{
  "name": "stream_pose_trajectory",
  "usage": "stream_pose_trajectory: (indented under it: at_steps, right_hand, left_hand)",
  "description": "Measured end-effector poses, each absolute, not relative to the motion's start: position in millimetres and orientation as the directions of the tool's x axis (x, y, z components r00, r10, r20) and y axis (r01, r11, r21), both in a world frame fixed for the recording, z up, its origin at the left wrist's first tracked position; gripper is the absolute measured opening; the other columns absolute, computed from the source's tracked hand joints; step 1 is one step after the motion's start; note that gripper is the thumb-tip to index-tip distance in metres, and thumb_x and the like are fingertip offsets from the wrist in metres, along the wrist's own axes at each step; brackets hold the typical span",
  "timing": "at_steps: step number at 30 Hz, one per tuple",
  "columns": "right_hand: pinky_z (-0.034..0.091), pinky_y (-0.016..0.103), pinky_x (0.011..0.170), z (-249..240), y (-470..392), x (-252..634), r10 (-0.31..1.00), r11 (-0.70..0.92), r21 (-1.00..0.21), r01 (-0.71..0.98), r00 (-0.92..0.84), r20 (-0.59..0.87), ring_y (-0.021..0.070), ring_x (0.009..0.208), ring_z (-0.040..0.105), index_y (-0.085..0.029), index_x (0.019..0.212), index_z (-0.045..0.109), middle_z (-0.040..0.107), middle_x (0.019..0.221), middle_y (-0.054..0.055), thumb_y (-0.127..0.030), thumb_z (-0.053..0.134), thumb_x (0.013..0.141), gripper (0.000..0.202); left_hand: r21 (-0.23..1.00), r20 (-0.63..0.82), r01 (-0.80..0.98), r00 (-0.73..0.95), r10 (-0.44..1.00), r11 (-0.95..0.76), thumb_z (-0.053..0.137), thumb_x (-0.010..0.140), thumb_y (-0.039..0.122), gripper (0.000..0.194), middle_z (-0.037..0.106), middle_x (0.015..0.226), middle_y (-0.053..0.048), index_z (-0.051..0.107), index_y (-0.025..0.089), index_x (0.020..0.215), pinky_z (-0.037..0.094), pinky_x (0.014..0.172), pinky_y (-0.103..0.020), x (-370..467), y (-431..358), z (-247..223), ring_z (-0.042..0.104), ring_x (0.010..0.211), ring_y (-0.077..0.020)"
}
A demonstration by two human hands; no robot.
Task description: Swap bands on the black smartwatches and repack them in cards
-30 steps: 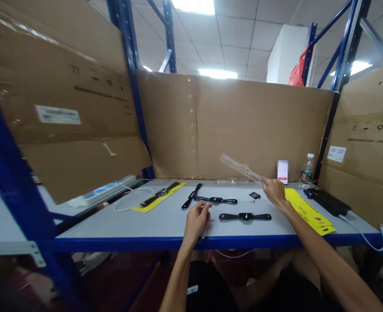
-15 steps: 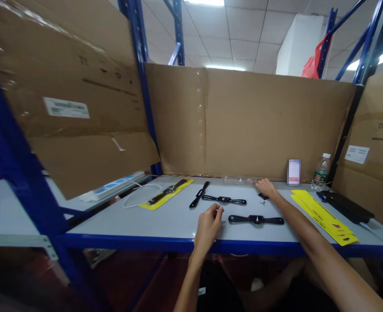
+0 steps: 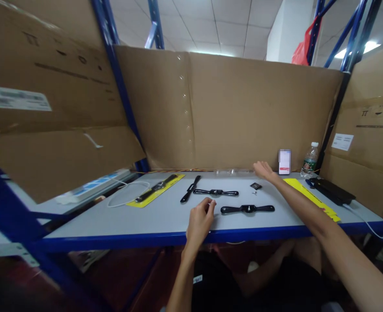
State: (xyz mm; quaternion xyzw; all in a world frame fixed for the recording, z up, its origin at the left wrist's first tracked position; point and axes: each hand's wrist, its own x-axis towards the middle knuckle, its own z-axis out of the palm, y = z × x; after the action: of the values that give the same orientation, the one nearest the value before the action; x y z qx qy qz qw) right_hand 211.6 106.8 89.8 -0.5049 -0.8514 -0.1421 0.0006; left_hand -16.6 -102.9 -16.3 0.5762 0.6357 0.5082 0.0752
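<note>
My left hand (image 3: 200,220) is just above the front of the table, thumb and fingers pinched together; whatever they hold is too small to make out. To its right lies a black spokeshave (image 3: 248,209). Behind it, a second black spokeshave (image 3: 215,192) lies crosswise, beside a third black spokeshave (image 3: 190,189) set at a slant. My right hand (image 3: 263,170) reaches to the table's back edge, fingers curled, near the right end of some clear plastic packaging (image 3: 233,172); its grip is hidden. A small dark square piece (image 3: 255,186) and tiny metal parts (image 3: 254,193) lie below that hand.
On the left, another spokeshave (image 3: 159,186) rests on a yellow card (image 3: 139,203) beside a white cable (image 3: 108,201). Yellow cards (image 3: 311,197), a black device (image 3: 332,190), a phone (image 3: 284,162) and a bottle (image 3: 309,160) stand or lie right. Cardboard walls (image 3: 230,108) enclose the table.
My right hand has moved back from beside the small dark square piece, which now shows fully. My left hand keeps its pinch near the same place. The whole view has shifted slightly.
</note>
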Motion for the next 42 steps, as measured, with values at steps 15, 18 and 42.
stream_pose_trajectory:
  at_steps: [15,18,42]
  right_hand:
    - [0.047,0.037,0.095,23,-41,302,0.815,0.571,-0.146,0.808,-0.536,0.218,0.0304,0.118,0.064,-0.023,0.129,0.072,0.069,0.127,0.013,-0.041,0.067,0.092,0.041]
    - [0.048,0.034,0.089,6,-27,302,0.792,0.601,-0.227,0.766,-0.533,0.298,0.0257,0.106,0.066,-0.025,0.111,0.076,0.069,0.111,0.009,-0.039,0.065,0.092,0.026]
    - [0.048,0.035,0.092,-5,-33,296,0.815,0.552,-0.308,0.775,-0.425,0.394,0.0250,0.109,0.064,-0.028,0.108,0.077,0.070,0.112,0.006,-0.036,0.066,0.094,0.019]
  left_hand:
    - [0.547,0.420,0.808,-0.038,0.907,-0.219,0.063,0.092,0.039,0.033,0.071,0.116,-0.005,0.072,0.028,0.121,0.050,0.088,-0.034,-13,-111,-11,0.069,0.100,-0.0221]
    - [0.502,0.364,0.844,-0.008,0.931,-0.190,0.061,0.094,0.040,0.035,0.073,0.111,-0.006,0.071,0.025,0.124,0.051,0.089,-0.034,-14,-106,-3,0.068,0.101,-0.0231]
    - [-0.149,0.235,0.854,-0.460,0.856,0.499,0.055,0.092,0.050,0.056,0.068,0.132,-0.029,0.068,0.009,0.128,0.033,0.111,-0.056,-243,3,15,0.048,0.139,-0.0456]
